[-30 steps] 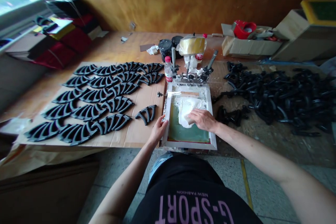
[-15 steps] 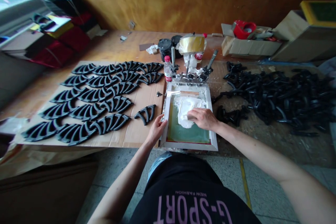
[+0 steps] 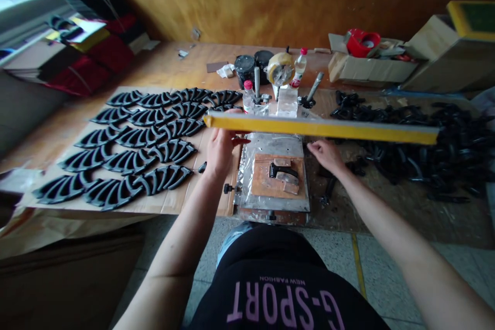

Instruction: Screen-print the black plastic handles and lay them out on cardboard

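Observation:
My left hand (image 3: 221, 149) grips the left end of a screen-printing frame (image 3: 320, 129), which is lifted and seen nearly edge-on, its yellow edge facing me. Below the frame, a black curved handle-like part (image 3: 288, 169) rests on a wooden block (image 3: 261, 175) fixed on a metal base plate (image 3: 270, 144). My right hand (image 3: 327, 154) is just right of the plate, under the raised frame. Its fingers are drawn together, and nothing shows in them. The screen's upper face is out of sight.
Rows of black curved parts (image 3: 127, 136) lie on cardboard (image 3: 185, 198) to the left. A heap of similar black parts (image 3: 406, 162) covers the right side. Behind the press stand black tubs (image 3: 244, 67), bottles (image 3: 300, 64) and a tape roll (image 3: 280, 68); an open carton (image 3: 373, 67) is back right.
The frame has swung up from lying flat, uncovering the plate and the black part. My left hand rose with it. My right hand left the white cloth-like patch on the screen and moved right.

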Action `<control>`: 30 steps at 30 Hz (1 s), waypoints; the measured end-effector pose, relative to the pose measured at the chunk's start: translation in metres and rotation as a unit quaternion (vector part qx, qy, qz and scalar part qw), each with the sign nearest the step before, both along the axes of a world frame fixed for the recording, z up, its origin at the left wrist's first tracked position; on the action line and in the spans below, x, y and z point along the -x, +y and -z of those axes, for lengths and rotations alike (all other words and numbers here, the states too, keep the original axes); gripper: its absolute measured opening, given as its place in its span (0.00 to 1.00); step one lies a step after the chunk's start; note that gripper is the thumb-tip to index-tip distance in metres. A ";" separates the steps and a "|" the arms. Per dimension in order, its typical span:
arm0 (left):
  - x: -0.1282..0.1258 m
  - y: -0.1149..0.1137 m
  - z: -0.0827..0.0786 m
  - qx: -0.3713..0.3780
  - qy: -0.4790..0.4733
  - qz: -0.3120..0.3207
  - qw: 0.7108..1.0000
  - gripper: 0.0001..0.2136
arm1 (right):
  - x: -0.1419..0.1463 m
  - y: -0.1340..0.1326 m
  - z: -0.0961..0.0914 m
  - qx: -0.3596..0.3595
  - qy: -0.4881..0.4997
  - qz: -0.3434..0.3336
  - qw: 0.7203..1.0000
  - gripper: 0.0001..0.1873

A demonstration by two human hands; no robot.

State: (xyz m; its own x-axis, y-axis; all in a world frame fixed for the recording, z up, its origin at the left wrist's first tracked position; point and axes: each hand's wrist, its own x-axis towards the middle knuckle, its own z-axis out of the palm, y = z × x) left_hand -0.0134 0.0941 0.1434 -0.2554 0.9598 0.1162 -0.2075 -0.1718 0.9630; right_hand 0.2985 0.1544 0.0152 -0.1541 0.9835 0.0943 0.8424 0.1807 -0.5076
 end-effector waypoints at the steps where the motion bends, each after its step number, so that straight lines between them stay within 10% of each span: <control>1: -0.002 0.006 -0.002 -0.001 -0.007 0.001 1.000 0.21 | 0.012 -0.014 0.011 0.005 -0.010 -0.044 0.999 0.17; 6: -0.024 -0.020 0.036 0.132 -0.055 0.038 0.989 0.24 | 0.073 -0.062 0.024 0.027 -0.110 -0.088 0.990 0.08; 10: -0.047 -0.078 0.094 0.363 -0.089 0.199 0.906 0.26 | 0.109 -0.092 0.005 0.006 -0.046 -0.063 0.997 0.08; 13: -0.045 -0.099 0.121 0.364 -0.143 0.138 0.910 0.19 | 0.124 -0.113 0.000 -0.054 0.030 -0.180 0.982 0.07; 16: -0.009 -0.098 0.139 0.351 -0.113 0.041 0.929 0.16 | 0.095 -0.116 0.006 -0.049 0.062 -0.163 0.983 0.09; 19: 0.051 -0.092 0.160 0.360 -0.021 -0.078 0.929 0.17 | 0.021 -0.105 0.026 0.020 -0.057 0.051 0.997 0.14; 22: 0.108 -0.090 0.185 0.423 0.103 -0.155 0.887 0.17 | -0.053 -0.092 0.062 0.169 -0.190 0.202 0.946 0.23; 26: 0.148 -0.078 0.209 0.466 0.185 -0.132 0.855 0.18 | -0.091 -0.089 0.110 0.273 -0.134 0.228 0.925 0.26; 30: 0.159 -0.063 0.210 0.487 0.258 -0.061 0.832 0.22 | -0.084 -0.092 0.117 0.199 -0.022 0.317 0.927 0.24</control>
State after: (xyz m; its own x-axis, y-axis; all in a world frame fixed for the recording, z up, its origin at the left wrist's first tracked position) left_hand -0.1725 0.0313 -0.0666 -0.5148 0.6342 -0.5769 0.2387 0.7523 0.6140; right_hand 0.3824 0.0622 -0.1014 0.4714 0.8332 -0.2890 0.7364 -0.5522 -0.3909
